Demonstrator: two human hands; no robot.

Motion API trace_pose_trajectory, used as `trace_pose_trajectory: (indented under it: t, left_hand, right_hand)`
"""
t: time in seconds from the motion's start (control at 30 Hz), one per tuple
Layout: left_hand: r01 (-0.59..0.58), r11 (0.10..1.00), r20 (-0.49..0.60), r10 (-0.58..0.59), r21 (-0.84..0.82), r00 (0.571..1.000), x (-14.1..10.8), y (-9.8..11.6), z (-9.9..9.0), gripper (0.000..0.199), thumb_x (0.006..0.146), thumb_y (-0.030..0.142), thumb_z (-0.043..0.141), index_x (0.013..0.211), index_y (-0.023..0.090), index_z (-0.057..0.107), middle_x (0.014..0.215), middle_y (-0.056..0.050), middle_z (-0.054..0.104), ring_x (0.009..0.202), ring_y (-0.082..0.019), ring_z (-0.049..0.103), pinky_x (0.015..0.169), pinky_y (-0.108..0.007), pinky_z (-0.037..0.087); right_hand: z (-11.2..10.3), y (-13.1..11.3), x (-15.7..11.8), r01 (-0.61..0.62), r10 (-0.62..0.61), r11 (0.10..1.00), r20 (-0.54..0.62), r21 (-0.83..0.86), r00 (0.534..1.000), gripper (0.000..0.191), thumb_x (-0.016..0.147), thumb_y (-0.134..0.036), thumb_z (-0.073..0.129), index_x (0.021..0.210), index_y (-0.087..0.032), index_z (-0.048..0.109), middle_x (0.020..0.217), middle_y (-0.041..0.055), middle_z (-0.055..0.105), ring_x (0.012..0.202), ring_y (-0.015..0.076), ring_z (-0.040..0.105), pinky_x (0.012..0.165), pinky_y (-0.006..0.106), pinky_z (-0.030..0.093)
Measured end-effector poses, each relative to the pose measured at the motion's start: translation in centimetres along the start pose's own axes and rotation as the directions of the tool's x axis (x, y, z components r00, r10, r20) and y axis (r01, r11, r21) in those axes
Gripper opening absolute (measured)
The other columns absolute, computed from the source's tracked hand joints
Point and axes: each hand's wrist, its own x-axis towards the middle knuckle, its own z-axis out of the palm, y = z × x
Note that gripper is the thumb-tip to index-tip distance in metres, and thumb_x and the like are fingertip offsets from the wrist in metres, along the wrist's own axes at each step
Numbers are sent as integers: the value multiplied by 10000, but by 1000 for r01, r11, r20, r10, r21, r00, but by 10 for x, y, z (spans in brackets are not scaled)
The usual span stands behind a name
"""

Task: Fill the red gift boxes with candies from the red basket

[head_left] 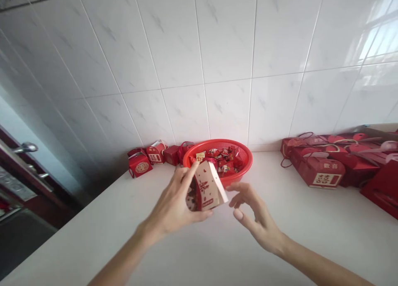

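My left hand [169, 203] is closed around a small cardboard gift box [207, 186], cream with red print, and holds it tilted above the table. A pale flap or edge stands along the box's right side; its inside is turned away from view. Close to that side is my right hand [256, 217], fingers curved and apart, with nothing in them. Its fingertips are very near the box's edge; I cannot tell whether they touch. Just behind the box is a red plastic basket [245, 169] with red-wrapped candies [225, 163] in it.
Several small red gift boxes [140, 165] stand left of the basket by the tiled wall [228, 107]. A larger group of red gift boxes [323, 169] with cord handles fills the right side of the white table [186, 253]. A door handle [26, 147] is at far left.
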Motion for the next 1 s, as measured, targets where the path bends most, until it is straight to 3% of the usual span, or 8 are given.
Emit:
trace_pose_trajectory:
  t: [0.1, 0.2, 0.33, 0.43, 0.57, 0.7, 0.9, 1.0]
  left_hand:
    - [-13, 999, -141, 8, -36, 990, -6, 15, 40, 1231, 703, 518, 808, 1595, 321, -17, 1380, -177, 420, 1257, -387, 479, 936, -530, 513]
    - [-8, 994, -137, -7, -111, 991, -13, 16, 59, 1246, 697, 513, 818, 1592, 336, -30, 1403, -183, 373, 1243, -394, 488, 929, -550, 514]
    - [32, 948, -85, -62, -317, 994, -15, 12, 55, 1078, 794, 531, 725, 1597, 311, 40, 1465, -179, 349, 1232, -355, 517, 939, -499, 523]
    - [83, 866, -64, -131, -493, 989, -8, 7, 48, 722, 905, 490, 597, 1538, 307, 301, 1460, -129, 424, 1111, -256, 587, 943, -420, 526]
    - [167, 716, 120, -116, -678, 986, 2, -2, 47, 383, 934, 462, 561, 1200, 211, 677, 1199, -92, 648, 1019, -226, 627, 926, -350, 517]
    - [220, 622, 262, -24, -751, 965, 5, -8, 46, 379, 944, 473, 552, 1043, 167, 754, 1016, -87, 724, 999, -242, 639, 915, -345, 499]
    - [188, 613, 301, 86, -768, 950, -1, -13, 28, 390, 867, 514, 652, 831, 137, 746, 837, -54, 681, 765, -173, 598, 696, -257, 461]
    - [180, 633, 313, 104, -753, 944, -6, -17, 25, 372, 884, 494, 638, 867, 139, 751, 864, -61, 687, 770, -172, 596, 700, -259, 446]
  right_hand:
    - [9, -9, 23, -13, 19, 997, -79, 80, 997, 378, 899, -441, 631, 1197, -243, 511, 1160, 81, 645, 922, 190, 642, 780, 331, 551]
    - [8, -6, 37, -38, 48, 996, -125, 80, 991, 233, 905, -366, 621, 1085, -229, 571, 1045, 52, 671, 868, 172, 641, 754, 309, 538]
    - [1, -3, 43, -50, 58, 996, -104, 77, 993, 138, 925, -325, 571, 916, -203, 634, 862, 26, 677, 763, 149, 622, 705, 277, 517]
    - [-1, -3, 42, -49, 51, 998, -39, 47, 998, 163, 941, -315, 545, 884, -197, 642, 799, 16, 663, 679, 127, 584, 637, 247, 493]
    - [0, -4, 39, -6, 5, 1000, 40, 21, 999, 152, 954, -305, 529, 914, -199, 630, 825, 22, 674, 719, 135, 605, 658, 247, 496]
    - [-7, -8, 41, -10, 11, 1000, 163, -4, 987, 184, 964, -348, 537, 932, -194, 633, 862, 29, 694, 777, 144, 622, 704, 254, 492]
    - [-34, -11, 49, -176, 177, 984, 392, -38, 903, 478, 972, -584, 439, 847, -178, 659, 807, 33, 656, 746, 153, 573, 672, 269, 474]
    - [-43, -1, 54, -359, 324, 932, 550, -46, 770, 614, 946, -694, 367, 856, -166, 668, 830, 52, 663, 756, 161, 583, 702, 285, 492]
